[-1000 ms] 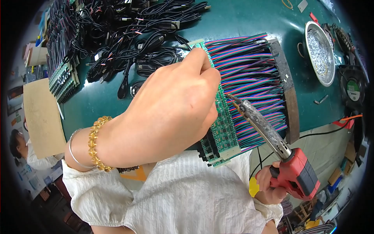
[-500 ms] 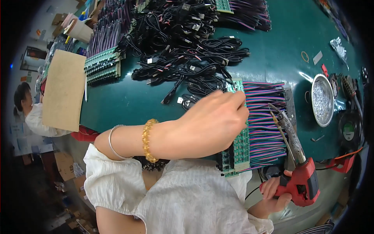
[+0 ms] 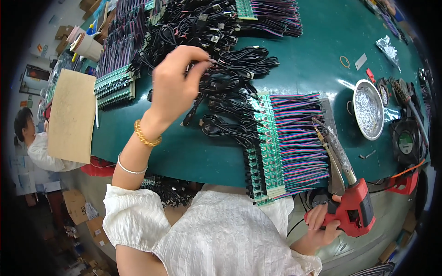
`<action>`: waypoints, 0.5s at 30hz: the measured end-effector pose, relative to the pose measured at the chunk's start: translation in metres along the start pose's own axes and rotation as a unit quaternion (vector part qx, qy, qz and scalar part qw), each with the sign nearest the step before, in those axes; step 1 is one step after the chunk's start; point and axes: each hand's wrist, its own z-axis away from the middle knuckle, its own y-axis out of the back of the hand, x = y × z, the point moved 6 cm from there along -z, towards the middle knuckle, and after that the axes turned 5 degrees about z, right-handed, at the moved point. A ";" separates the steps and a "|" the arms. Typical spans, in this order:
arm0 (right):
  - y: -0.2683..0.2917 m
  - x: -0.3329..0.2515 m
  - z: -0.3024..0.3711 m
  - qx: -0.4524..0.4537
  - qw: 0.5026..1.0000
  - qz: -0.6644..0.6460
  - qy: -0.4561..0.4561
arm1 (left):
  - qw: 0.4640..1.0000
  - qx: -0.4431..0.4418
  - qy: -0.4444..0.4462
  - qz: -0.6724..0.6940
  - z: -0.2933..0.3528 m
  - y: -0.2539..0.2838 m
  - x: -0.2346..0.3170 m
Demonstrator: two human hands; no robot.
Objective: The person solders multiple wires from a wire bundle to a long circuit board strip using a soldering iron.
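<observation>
Left hand: my left hand [image 3: 177, 80] hangs over the black cables [image 3: 248, 64], thumb and forefinger drawn close together, probably so high because the cables lie on its side.
Fingertips: dark cable sits right behind them, so I cannot tell whether they pinch one.
Right hand: my right hand [image 3: 324, 223] is curled round the handle of the red iron [image 3: 358, 198], likely held low to keep the hot end away from me.
Tip: it points up and away from my right hand, over the wires [image 3: 301, 145]; its height above them is unclear.
Boards: the green boards [image 3: 272, 152] lie in a row between my hands, seemingly lined up for both to reach.
Wires: they run from the boards toward my right side, perhaps to leave the other edge free.
Bowl: the metal bowl [image 3: 381, 120] stands beyond my right hand, presumably handy for the iron.
Hard to see: some cable ends overlap the upper boards; whether they are joined, I can't say.
</observation>
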 end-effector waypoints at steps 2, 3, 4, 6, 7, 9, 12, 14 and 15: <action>-0.001 0.002 -0.001 0.012 1.000 0.008 -0.005 | 0.997 0.057 -0.017 0.044 -0.007 0.007 0.019; -0.003 0.003 -0.003 0.014 1.000 0.012 -0.011 | 0.997 0.052 -0.019 0.052 -0.009 0.004 0.031; -0.009 0.002 -0.006 0.012 1.000 -0.004 -0.020 | 0.995 0.028 -0.051 0.075 -0.009 -0.001 0.052; -0.017 0.009 -0.009 0.022 1.000 0.018 -0.009 | 0.990 -0.035 -0.064 0.117 -0.003 -0.019 0.083; -0.019 0.009 -0.011 0.022 0.999 0.034 0.001 | 0.988 -0.074 -0.042 0.127 0.001 -0.026 0.094; -0.020 0.005 -0.014 0.001 0.992 0.128 0.006 | 0.976 -0.120 0.040 0.179 0.011 -0.033 0.105; -0.042 -0.005 -0.024 -0.001 0.972 0.235 -0.003 | 0.932 -0.203 0.125 0.274 0.025 -0.041 0.115; -0.051 -0.006 -0.036 -0.064 0.955 0.289 0.002 | 0.895 -0.243 0.181 0.328 0.035 -0.048 0.121; -0.050 -0.004 -0.040 -0.061 0.956 0.288 -0.002 | 0.872 -0.255 0.212 0.360 0.041 -0.052 0.123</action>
